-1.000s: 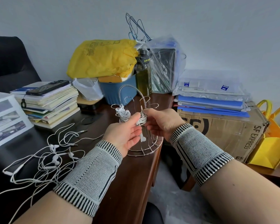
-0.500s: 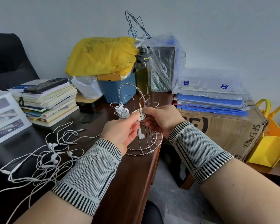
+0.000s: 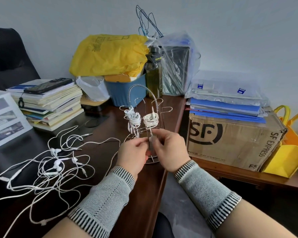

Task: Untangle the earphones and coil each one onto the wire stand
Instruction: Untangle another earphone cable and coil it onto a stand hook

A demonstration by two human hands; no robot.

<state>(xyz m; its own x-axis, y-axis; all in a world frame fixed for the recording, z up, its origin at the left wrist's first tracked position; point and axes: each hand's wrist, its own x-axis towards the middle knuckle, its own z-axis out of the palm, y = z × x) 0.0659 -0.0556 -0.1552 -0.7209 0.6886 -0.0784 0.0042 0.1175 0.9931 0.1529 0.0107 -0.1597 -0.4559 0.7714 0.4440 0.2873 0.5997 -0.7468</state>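
Both hands meet just below the wire stand [image 3: 145, 107]: right hand [image 3: 170, 150] and left hand [image 3: 133, 154] pinch the coiled earphone's [image 3: 150, 120] dangling tail.

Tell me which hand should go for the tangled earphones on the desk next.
Left. The tangled earphones lie on the left hand's side, while the right hand pinches the loose end hanging from the second coil on the wire stand.

Cluttered office or home study. Dark wooden desk [image 3: 144, 194] against plain grey wall, black office chair [image 3: 7, 57] at left. Stack of books [image 3: 50, 107] with phone [image 3: 48, 85] on top, blue folders [image 3: 225, 109] piled on SF Express carton [image 3: 230, 140], printed photo sheets [image 3: 3, 117].
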